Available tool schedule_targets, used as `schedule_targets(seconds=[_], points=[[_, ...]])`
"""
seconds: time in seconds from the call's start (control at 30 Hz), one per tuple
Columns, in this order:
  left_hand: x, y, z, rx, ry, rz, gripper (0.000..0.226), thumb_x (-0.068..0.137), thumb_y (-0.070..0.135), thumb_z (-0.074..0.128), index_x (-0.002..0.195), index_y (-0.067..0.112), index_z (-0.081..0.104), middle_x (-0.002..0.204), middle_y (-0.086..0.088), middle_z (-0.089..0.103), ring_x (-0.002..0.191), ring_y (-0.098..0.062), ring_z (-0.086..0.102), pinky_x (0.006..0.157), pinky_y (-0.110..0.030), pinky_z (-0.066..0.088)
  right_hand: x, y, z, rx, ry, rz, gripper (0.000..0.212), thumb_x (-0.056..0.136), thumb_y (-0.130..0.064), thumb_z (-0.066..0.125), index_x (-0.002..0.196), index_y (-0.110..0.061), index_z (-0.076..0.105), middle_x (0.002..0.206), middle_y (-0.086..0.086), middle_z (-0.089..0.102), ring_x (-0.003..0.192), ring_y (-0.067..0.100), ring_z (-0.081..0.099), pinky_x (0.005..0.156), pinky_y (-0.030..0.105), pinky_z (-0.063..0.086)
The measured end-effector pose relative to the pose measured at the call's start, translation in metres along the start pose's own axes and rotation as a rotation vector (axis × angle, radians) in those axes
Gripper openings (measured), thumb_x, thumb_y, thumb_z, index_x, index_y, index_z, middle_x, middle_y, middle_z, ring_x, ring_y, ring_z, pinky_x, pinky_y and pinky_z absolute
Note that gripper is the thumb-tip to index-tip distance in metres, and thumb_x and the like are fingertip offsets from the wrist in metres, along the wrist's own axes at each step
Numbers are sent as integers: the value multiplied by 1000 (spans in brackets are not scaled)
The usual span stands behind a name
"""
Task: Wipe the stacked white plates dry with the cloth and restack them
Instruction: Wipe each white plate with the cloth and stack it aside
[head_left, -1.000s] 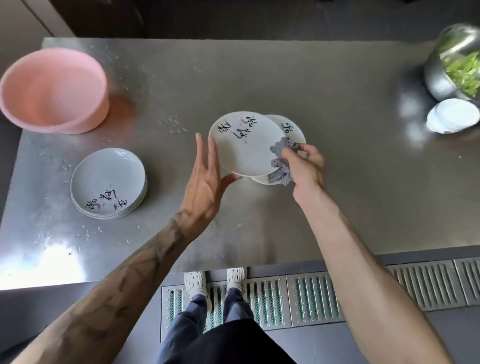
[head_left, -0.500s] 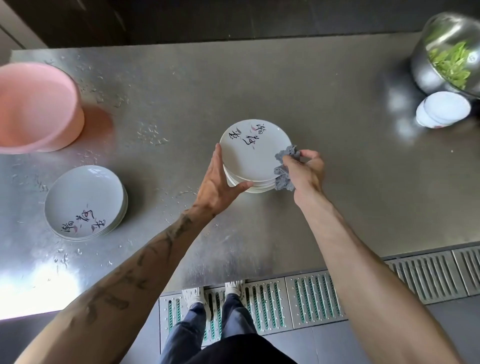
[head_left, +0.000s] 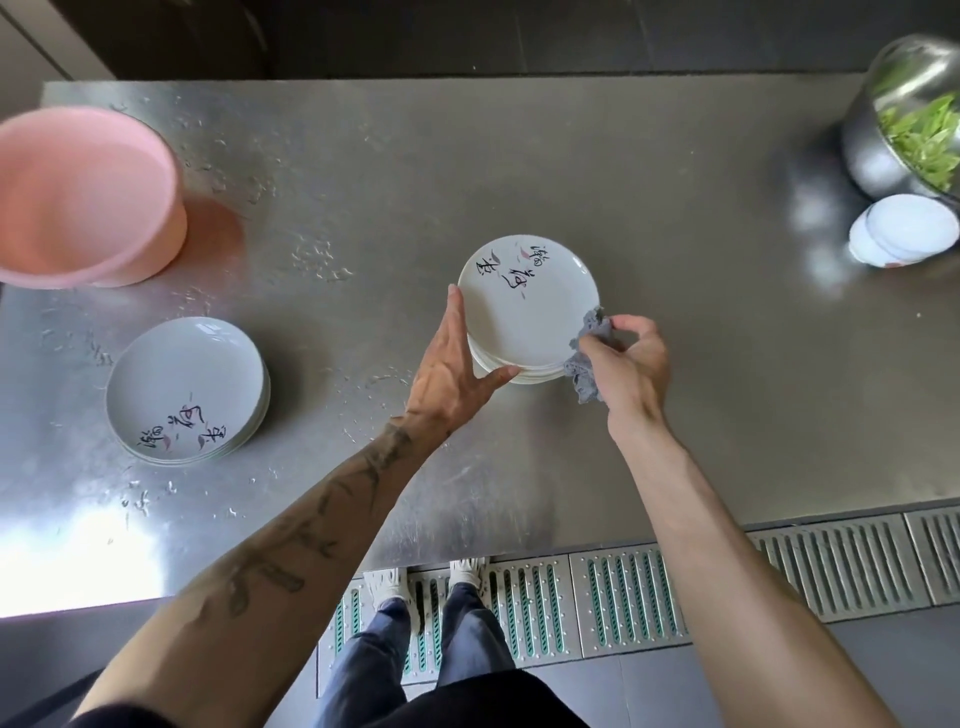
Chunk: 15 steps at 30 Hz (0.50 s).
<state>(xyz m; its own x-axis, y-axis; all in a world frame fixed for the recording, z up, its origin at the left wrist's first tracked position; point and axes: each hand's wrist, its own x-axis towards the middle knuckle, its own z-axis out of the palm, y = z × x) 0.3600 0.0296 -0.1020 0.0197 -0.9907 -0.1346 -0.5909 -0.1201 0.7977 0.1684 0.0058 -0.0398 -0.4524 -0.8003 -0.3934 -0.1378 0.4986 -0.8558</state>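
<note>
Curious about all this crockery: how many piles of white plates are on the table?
3. One painted white pile mid-table, against the left hand; a second pile at the left by the pink plastic basin; a smaller plain pile far right beside the steel bowl.

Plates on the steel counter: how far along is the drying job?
Done: nothing certain. The left stack sits apart, and I cannot tell whether it is wet or dry. In hand: the left hand steadies the centre stack while the right hand pinches the grey cloth at its rim. Left: probably one whole stack, whichever is undried.
</note>
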Motion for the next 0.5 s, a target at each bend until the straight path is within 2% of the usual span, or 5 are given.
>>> schedule_targets(seconds=[0.13,0.23,0.3,0.37,0.5], points=[[-9,-4,-9,-37,-21,-42,113,88,42,79,164,10,1,172,-6,13,156,-21,19,122,-21,17,-36,0,21,23,-88,-32,34,81,-11,74,104,-31,61,90,-3,75,75,11,70,68,28,55],[-33,-19,-32,-13,50,-71,85,99,36,67,162,7,19,166,-11,29,153,-24,28,118,-16,17,-60,-1,54,32,-198,-71,30,84,-10,74,101,-31,63,85,-10,75,75,9,71,67,26,55],[-55,-36,-59,47,175,-56,64,101,25,64,155,3,37,150,-18,49,139,-33,47,115,-29,34,-77,-2,81,13,-265,-98,29,84,-9,74,106,-26,66,86,-10,72,68,4,69,61,20,53],[-77,-61,-91,114,329,-45,44,100,13,65,140,0,54,127,-18,61,114,-34,62,99,-34,46,-94,0,111,-5,-334,-111,30,83,-7,73,106,-24,66,87,-6,71,54,-1,62,49,13,45],[-119,-111,-161,152,538,-239,29,97,7,61,126,6,61,119,-10,61,96,-30,62,87,-44,51,-126,6,175,-66,-457,-128,27,80,-8,74,101,-24,65,78,-14,72,49,-6,59,41,10,40]])
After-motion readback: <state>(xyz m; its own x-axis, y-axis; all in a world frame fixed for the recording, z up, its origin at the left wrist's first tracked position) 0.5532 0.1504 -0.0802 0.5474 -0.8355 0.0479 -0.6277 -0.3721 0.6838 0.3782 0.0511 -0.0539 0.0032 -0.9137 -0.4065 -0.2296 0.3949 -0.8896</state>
